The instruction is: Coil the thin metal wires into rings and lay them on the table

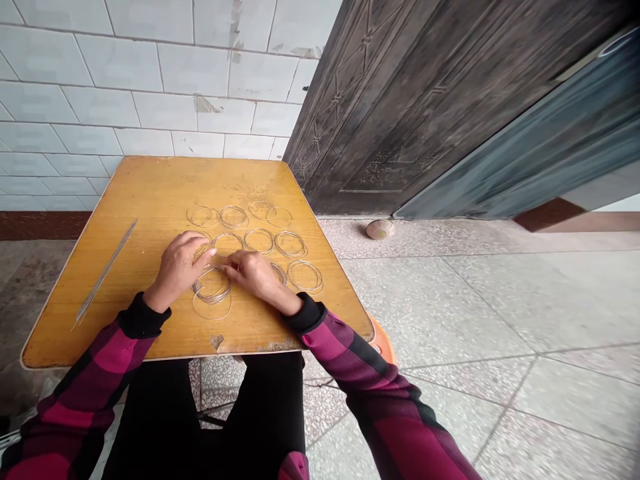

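Observation:
My left hand and my right hand rest close together on a small wooden table. Their fingertips pinch at a small pile of thin wire rings lying between them. Several more wire rings lie in rows just beyond my hands, and one ring sits to the right of my right hand. Both sleeves are pink and black plaid.
A bundle of straight thin wires lies along the table's left side. A white tiled wall stands behind the table, a dark door to the right. A small round object lies on the floor. An orange stool edge shows under the table corner.

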A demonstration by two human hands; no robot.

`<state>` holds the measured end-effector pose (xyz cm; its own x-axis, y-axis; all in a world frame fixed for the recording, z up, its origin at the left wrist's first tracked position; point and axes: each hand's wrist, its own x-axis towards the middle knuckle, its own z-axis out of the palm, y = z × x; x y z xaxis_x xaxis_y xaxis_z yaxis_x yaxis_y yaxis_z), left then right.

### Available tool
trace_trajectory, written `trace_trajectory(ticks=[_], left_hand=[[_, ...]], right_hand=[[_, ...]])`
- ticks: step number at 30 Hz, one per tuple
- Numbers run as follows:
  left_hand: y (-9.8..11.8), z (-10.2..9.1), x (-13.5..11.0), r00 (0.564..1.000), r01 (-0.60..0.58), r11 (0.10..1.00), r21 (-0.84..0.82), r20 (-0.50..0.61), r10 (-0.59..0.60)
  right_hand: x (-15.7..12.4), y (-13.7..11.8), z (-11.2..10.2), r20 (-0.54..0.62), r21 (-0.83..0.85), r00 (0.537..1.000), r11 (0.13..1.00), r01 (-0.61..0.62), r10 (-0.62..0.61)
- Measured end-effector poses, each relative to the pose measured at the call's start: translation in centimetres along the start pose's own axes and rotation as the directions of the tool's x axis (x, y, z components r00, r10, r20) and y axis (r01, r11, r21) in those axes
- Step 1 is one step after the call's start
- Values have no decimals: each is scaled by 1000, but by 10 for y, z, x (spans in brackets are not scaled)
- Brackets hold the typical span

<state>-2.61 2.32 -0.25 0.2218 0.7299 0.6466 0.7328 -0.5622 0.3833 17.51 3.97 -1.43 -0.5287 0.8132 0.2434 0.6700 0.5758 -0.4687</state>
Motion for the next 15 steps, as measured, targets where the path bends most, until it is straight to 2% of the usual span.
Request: trace_trajectory(ticks=[7, 10, 12, 13, 15], left_hand=[[2, -16, 7, 999, 19, 998, -61, -28, -21], [13, -31, -9, 1000, 30, 997, -78, 9, -29], [27, -41, -34, 993, 45, 998, -52, 107, -40], [35, -46, -48, 980, 46, 999, -25, 194, -40], [49, -52, -76, 927, 16, 999, 34, 374, -28]], right_hand=[[-1, 16, -15, -194, 50, 981, 999, 12, -2], [-2, 19, -16, -198, 32, 980, 999, 27, -20], [-4, 18, -17, -195, 24, 980, 999, 46, -41], [-5, 18, -17, -186, 36, 980, 996, 77, -69], [-9, 16, -19, -119, 104, 977, 976, 192, -179]])
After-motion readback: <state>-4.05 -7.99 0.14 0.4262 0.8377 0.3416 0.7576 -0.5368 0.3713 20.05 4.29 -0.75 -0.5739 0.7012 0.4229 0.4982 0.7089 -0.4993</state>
